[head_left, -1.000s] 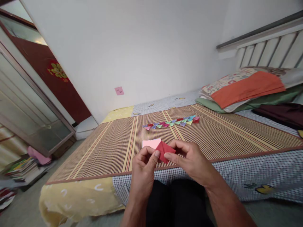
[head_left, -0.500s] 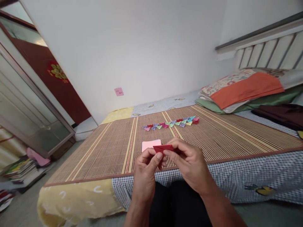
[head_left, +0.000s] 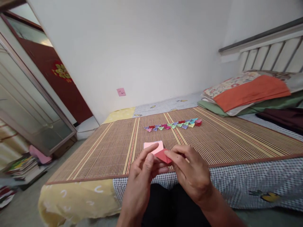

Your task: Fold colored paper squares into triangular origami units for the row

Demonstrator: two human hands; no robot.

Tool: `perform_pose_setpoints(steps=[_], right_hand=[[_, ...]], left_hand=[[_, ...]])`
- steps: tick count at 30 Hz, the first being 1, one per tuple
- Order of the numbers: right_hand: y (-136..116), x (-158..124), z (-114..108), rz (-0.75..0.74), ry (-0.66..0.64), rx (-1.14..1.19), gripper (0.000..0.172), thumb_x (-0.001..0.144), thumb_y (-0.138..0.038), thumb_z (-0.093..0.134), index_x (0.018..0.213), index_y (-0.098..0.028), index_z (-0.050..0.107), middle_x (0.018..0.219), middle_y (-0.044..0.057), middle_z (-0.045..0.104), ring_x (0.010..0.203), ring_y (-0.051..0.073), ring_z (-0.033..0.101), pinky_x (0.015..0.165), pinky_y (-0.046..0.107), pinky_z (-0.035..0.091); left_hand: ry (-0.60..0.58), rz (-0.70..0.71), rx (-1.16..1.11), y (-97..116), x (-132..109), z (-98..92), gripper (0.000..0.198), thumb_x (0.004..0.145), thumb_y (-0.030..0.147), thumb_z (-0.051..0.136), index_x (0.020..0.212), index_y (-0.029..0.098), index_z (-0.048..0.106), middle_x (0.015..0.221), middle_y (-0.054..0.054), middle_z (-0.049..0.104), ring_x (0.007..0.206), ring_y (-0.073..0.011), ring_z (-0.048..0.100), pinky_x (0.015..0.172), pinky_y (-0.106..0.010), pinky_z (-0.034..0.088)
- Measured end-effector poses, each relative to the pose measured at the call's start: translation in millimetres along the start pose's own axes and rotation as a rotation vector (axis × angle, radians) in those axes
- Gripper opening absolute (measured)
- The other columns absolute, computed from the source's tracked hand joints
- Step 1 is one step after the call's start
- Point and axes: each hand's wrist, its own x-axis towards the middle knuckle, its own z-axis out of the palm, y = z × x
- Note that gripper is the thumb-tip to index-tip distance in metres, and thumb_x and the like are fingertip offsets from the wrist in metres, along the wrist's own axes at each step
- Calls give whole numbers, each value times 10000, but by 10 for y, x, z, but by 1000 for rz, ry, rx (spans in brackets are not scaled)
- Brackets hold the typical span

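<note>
A folded piece of red paper (head_left: 163, 155) is tilted above the near edge of the mat. My right hand (head_left: 193, 170) pinches its right side between thumb and fingers. My left hand (head_left: 144, 168) is at the paper's left side with thumb and index finger apart. Its lower fingers reach beneath the paper; whether they touch it I cannot tell. Just behind the hands lies a stack of pale pink paper squares (head_left: 149, 144), partly covered by the left fingers. Farther back, a row of small folded paper pieces (head_left: 174, 125) in many colours stretches across the mat.
The striped mat (head_left: 106, 151) covers the bed, with a checked sheet (head_left: 236, 183) hanging over the near edge. Pillows (head_left: 253, 91) and dark cloth (head_left: 284, 118) lie at the right. A pink note (head_left: 121, 92) is on the wall. Books (head_left: 23, 168) are stacked low at left.
The red paper has tipped so its broad face shows. My left thumb and index finger have come off it and spread, while my right hand keeps its pinch. The view has shifted slightly.
</note>
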Motion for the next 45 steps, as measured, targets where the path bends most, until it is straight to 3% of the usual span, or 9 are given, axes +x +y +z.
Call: perform_pose_setpoints(steps=[5, 9, 15, 20, 27, 32, 38, 45], right_hand=[[-60, -97, 7, -48, -25, 64, 206, 957, -19, 571, 1058, -136, 706, 980, 109, 667, 901, 204, 671, 776, 328, 586], [-72, -172, 17, -43, -67, 92, 234, 959, -10, 564, 1111, -127, 697, 1046, 122, 666, 987, 213, 677, 831, 334, 607], [-61, -270, -13, -36, -121, 143, 294, 976, -16, 527, 1208, -122, 673, 1113, 137, 669, 1085, 223, 671, 901, 352, 619], [-38, -316, -45, -12, -171, 174, 333, 953, -11, 539, 1230, -132, 679, 1170, 146, 662, 1132, 245, 664, 919, 383, 624], [-18, -376, -42, -39, -214, 215, 339, 970, -19, 514, 1254, -120, 669, 1234, 173, 643, 1213, 261, 625, 939, 387, 612], [-62, -353, -16, -45, -164, 127, 278, 941, -32, 609, 1184, -134, 696, 1120, 134, 695, 1127, 268, 627, 946, 445, 556], [-88, -301, 2, -13, -168, 155, 251, 958, -32, 582, 1132, -175, 693, 981, 79, 724, 955, 228, 634, 813, 391, 526], [-125, -268, 40, 175, -174, 295, 163, 955, -51, 581, 980, -180, 676, 909, 73, 636, 852, 211, 570, 740, 366, 501]], left_hand=[[-48, -107, -127, -45, 33, -92, 284, 842, 340, 783, 1011, 112, 793, 819, -92, 750, 706, -149, 686, 678, -243, 559], [69, -114, -117, -99, 61, -133, 342, 747, 281, 871, 1049, 143, 792, 679, -25, 718, 609, -102, 646, 654, -213, 539], [-34, -134, -54, -167, 93, -154, 252, 758, 293, 856, 925, 112, 804, 761, -80, 767, 644, -132, 679, 686, -245, 540], [-35, -117, -53, -197, 114, -125, 236, 783, 338, 828, 866, 118, 800, 680, -55, 734, 588, -123, 639, 636, -237, 512], [-61, -171, -73, -225, 151, -123, 272, 716, 355, 873, 810, 113, 793, 645, -48, 707, 551, -106, 595, 596, -222, 488], [24, -115, -81, -253, 175, -132, 241, 687, 313, 889, 752, 123, 758, 631, -13, 675, 552, -89, 579, 572, -196, 464], [29, -14, 52, -228, 148, -110, 195, 760, 297, 841, 769, 127, 747, 591, 5, 656, 531, -81, 553, 574, -194, 452], [23, 31, 135, -216, 116, -99, 169, 769, 302, 830, 781, 144, 774, 682, -24, 717, 628, -118, 621, 634, -220, 516]])
